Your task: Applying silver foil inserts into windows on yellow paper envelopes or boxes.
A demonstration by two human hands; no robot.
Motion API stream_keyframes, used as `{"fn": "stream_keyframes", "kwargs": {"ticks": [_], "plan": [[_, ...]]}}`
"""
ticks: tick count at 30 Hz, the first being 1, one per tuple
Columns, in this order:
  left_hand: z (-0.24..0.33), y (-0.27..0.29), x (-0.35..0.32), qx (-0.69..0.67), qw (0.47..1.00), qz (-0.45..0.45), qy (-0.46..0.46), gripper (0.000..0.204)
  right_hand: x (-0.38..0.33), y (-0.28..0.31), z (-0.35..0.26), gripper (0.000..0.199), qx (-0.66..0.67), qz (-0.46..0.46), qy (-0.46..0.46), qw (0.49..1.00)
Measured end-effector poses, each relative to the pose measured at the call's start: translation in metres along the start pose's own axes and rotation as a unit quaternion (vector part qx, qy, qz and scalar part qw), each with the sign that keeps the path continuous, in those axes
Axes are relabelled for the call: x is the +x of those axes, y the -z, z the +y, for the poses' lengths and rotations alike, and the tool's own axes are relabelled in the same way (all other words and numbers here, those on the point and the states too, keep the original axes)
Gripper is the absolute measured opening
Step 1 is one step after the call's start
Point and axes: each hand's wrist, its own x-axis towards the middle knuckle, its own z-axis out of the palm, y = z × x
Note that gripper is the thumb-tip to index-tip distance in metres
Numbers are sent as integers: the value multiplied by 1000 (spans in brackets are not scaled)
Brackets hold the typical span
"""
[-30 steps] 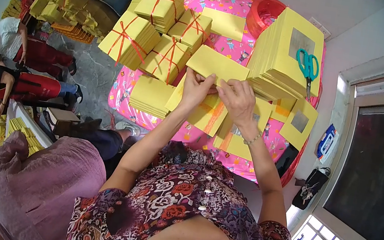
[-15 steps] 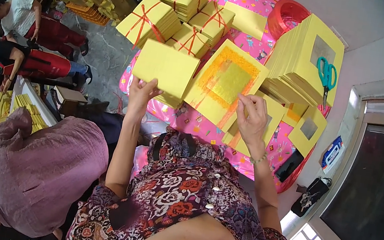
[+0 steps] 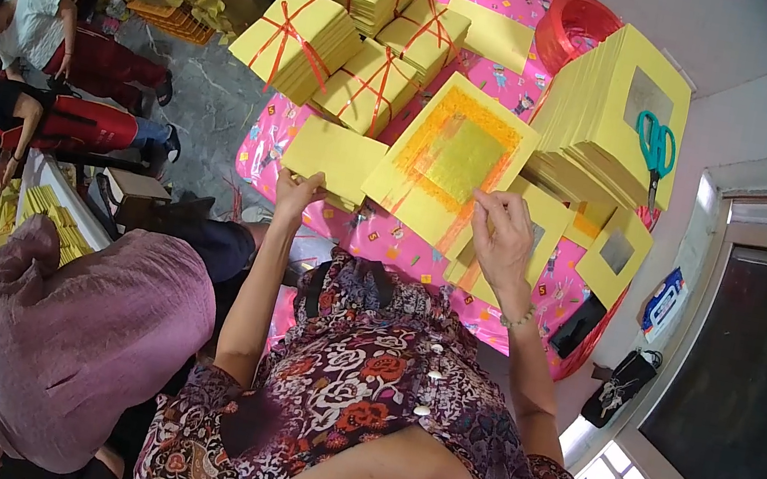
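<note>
My left hand [image 3: 298, 193] pinches the near edge of a plain yellow paper sheet [image 3: 339, 156], which lies over a low pile of yellow paper. Right of it, a yellow sheet with an orange border and a gold square [image 3: 465, 160] rests tilted on the table. My right hand [image 3: 505, 240] has thumb and forefinger closed at that printed sheet's right edge, by the corner of the gold square; the other fingers are curled. Beneath my right hand more yellow sheets with silver squares [image 3: 550, 212] show partly.
Behind are yellow paper bundles tied with red ribbon [image 3: 295, 40]. At right, teal-handled scissors [image 3: 657, 148] lie on a tall paper stack [image 3: 583, 111], near a red round container [image 3: 572, 33]. The tablecloth [image 3: 265, 159] is pink. A person in mauve [image 3: 89, 332] sits close at left; two others stand beyond.
The plain yellow sheet in my left hand has come down from a raised position onto the low pile, uncovering a tied bundle behind it. My right hand has stayed in place.
</note>
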Motion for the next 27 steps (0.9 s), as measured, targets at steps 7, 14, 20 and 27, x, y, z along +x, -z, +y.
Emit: {"fn": "stream_keyframes", "kwargs": {"ticks": [7, 14, 20, 27], "plan": [[-17, 5, 13, 40, 999, 13, 17, 35, 1, 6, -11, 16, 13, -19, 23, 999], [-6, -1, 16, 33, 999, -8, 29, 37, -2, 7, -15, 16, 9, -31, 18, 999], [-9, 5, 10, 178, 984, 33, -7, 58, -6, 6, -17, 18, 15, -67, 42, 997], [42, -13, -25, 318, 916, 116, -215, 59, -10, 9, -24, 38, -9, -136, 76, 988]]}}
